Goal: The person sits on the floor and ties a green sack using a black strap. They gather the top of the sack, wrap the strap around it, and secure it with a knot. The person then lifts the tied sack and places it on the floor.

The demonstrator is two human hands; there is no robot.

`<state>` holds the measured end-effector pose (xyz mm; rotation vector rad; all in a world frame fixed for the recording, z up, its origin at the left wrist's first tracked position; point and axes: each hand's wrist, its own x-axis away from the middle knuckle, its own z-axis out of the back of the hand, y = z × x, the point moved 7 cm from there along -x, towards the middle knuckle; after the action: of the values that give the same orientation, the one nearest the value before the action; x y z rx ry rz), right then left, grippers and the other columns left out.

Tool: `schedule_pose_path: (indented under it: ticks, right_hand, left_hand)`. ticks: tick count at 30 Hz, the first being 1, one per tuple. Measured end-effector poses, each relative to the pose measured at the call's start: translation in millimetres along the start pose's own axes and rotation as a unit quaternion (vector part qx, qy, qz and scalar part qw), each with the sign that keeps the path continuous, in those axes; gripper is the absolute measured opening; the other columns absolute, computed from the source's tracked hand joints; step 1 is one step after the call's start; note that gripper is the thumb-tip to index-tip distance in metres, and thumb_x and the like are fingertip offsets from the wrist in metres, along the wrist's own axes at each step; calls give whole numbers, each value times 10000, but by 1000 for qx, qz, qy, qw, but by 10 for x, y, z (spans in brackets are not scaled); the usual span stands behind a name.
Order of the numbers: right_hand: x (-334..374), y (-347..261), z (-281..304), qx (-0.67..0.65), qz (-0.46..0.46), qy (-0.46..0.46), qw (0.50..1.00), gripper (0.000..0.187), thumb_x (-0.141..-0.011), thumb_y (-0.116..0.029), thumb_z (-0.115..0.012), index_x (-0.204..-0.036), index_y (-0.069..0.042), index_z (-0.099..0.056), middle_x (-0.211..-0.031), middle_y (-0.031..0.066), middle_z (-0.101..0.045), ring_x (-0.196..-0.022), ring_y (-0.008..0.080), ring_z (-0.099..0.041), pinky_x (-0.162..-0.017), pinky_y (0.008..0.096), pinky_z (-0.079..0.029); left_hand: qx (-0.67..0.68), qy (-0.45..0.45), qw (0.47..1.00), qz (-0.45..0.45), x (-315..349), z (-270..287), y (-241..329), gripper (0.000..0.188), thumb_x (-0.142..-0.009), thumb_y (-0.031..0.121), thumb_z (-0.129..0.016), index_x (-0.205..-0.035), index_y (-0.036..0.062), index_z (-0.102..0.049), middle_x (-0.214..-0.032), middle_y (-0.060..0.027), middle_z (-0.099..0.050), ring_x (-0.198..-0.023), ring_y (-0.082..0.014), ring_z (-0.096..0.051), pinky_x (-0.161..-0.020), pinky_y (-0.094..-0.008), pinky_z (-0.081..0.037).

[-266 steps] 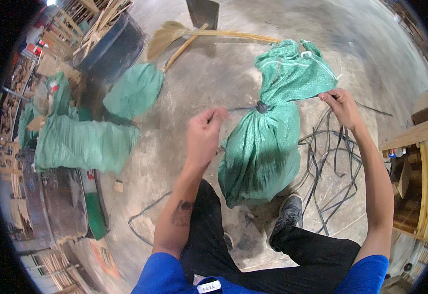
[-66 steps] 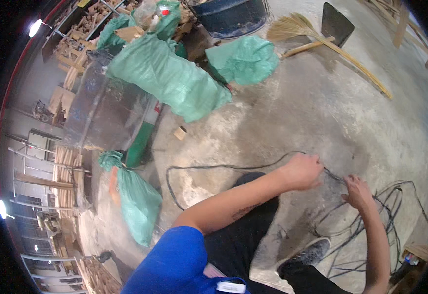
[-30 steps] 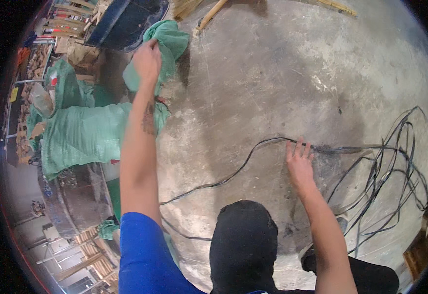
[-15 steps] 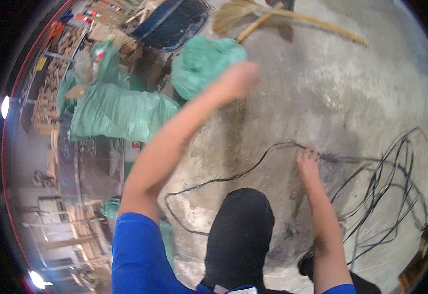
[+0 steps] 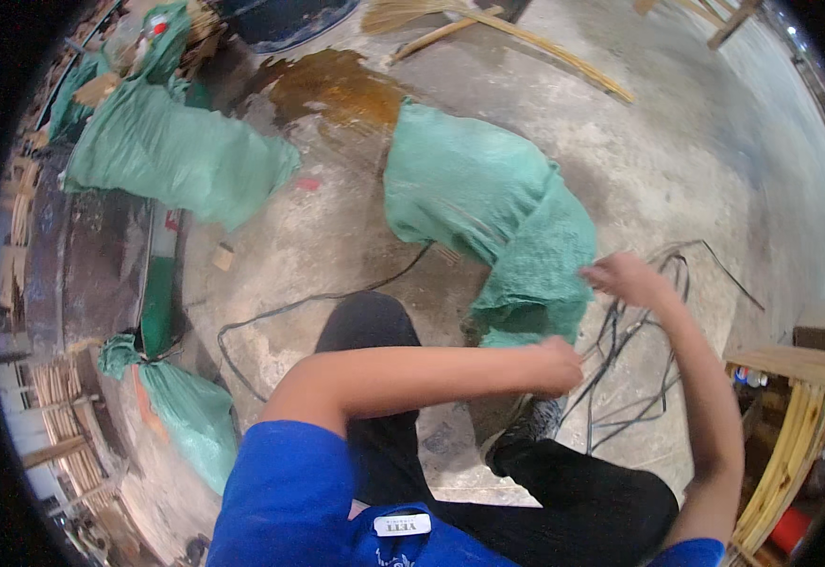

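Note:
A large green woven sack point(image 5: 474, 184) lies bent across the concrete floor in front of me, its near end turned toward my legs. At its right edge, the fingertips of my right hand point(image 5: 628, 280) are pinched on the fabric. My left hand point(image 5: 556, 367) reaches across over my knee and is closed at the sack's near end; the fabric between its fingers is mostly hidden. A long black cord point(image 5: 313, 299) runs along the floor from the left, passes under the sack, and lies in loose loops point(image 5: 634, 345) beside my right forearm.
Another green sack point(image 5: 181, 156) lies at the left, with a smaller one point(image 5: 190, 416) below it. A dark tub point(image 5: 285, 21), a brown wet patch point(image 5: 332, 90) and a straw broom point(image 5: 554, 59) are at the far side. Wooden pieces point(image 5: 795, 425) stand at the right.
The green sack has come from the far left to right in front of me and now lies stretched out. My right hand has left the cord for the sack; my left hand has come nearer.

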<state>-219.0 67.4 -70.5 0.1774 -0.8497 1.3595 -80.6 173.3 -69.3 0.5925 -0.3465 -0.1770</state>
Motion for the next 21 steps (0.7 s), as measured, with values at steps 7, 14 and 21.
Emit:
schedule_pose_path:
  ticks: [7, 14, 21]
  right_hand:
    - [-54, -390, -935, -16, 43, 37, 998, 692, -900, -456, -608, -1466, -154, -349, -1364, 288, -463, -1161, 437, -528, -983, 459, -433]
    - [-190, -465, -483, -170, 130, 211, 954, 1005, -824, -251, -743, -1554, -198, -55, -1444, 264, -389, -1284, 428, -453, -1053, 457, -407]
    - [-140, -515, -315, -454, 96, 226, 856, 1124, -834, -287, -767, -1548, -164, 93, -1459, 236, -383, -1307, 318, -456, -1072, 418, -385]
  left_hand:
    - [-86, 160, 900, 396, 867, 178, -1253, 681, -737, 450, -771, -1249, 71, -531, -1212, -150, -538, -1038, -341, -598, -821, -488, -468]
    - [-48, 286, 862, 416, 859, 134, -1640, 212, -891, 164, -539, -1069, 50, -540, -990, -149, -641, -891, -366, -644, -752, -511, -493]
    - [238, 481, 803, 260, 874, 836, -1495, 266, -949, 240, -534, -901, -21, -553, -778, -253, -596, -748, -466, -559, -649, -488, -444]
